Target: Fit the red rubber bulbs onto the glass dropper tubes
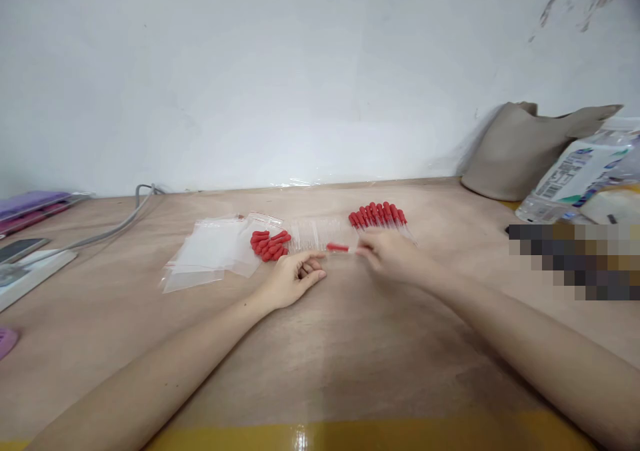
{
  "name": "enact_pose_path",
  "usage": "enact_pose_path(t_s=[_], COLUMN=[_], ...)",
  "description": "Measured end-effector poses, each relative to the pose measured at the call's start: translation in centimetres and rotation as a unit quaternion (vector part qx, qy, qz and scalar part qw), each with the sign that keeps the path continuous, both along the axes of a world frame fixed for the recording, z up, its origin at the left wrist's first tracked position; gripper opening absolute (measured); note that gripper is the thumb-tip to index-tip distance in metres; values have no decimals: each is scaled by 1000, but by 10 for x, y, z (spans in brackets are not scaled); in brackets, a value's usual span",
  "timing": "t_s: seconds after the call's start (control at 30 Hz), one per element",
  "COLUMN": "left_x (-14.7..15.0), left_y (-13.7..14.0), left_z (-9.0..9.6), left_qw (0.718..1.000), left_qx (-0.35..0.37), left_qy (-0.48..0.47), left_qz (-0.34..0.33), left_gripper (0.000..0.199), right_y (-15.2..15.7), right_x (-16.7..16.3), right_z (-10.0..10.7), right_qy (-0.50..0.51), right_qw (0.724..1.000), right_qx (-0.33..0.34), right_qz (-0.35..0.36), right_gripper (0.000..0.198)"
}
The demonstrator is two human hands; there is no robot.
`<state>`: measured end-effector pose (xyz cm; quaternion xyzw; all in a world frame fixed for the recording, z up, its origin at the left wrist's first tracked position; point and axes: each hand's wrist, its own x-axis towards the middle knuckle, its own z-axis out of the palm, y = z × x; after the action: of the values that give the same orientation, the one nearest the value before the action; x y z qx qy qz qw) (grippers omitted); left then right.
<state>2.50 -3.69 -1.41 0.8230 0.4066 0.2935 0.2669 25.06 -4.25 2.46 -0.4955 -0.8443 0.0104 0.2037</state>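
My right hand [387, 256] is slightly blurred. It pinches a dropper by its clear tube, and the red rubber bulb [338, 247] points left toward my other hand. My left hand [296, 279] rests on the table with thumb and fingers apart, holding nothing. Just beyond that hand lies a pile of loose red rubber bulbs [270, 245]. Between the hands and a little farther back is a row of clear glass tubes [315, 232]. Droppers with red bulbs [379, 214] lie side by side behind my right hand, which hides some of their tubes.
Clear zip bags [210, 248] are spread at left. Farther left are a grey cable [117, 228], a phone [23, 250], a white box [40, 274] and purple packs [35, 204]. A grey-brown bag [515, 148] and a labelled plastic bottle [570, 171] stand at right.
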Motion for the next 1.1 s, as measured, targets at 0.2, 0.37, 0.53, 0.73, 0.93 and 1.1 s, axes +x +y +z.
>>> enact_pose_path(t_s=[0.2, 0.37, 0.53, 0.73, 0.93, 1.1], left_x=[1, 1, 0, 1, 1, 0], left_y=[1, 0, 0, 1, 0, 1], left_z=[2, 3, 1, 0, 0, 1], left_qw=[999, 999, 999, 999, 997, 997], left_qx=[34, 32, 25, 33, 53, 53], left_qy=[32, 33, 25, 22, 22, 22], left_qz=[-21, -27, -35, -36, -47, -49], left_gripper=[21, 20, 20, 19, 18, 18], right_y=[50, 71, 74, 69, 55, 65], right_x=[40, 40, 43, 38, -11, -38], right_z=[12, -5, -18, -20, -20, -20], right_qy=[150, 143, 108, 67, 30, -47], right_qw=[956, 944, 948, 948, 972, 965], right_qx=[-67, -43, -35, -13, -16, -80], right_qz=[-242, -293, -298, -311, -232, -243], right_gripper=[24, 27, 31, 28, 29, 30])
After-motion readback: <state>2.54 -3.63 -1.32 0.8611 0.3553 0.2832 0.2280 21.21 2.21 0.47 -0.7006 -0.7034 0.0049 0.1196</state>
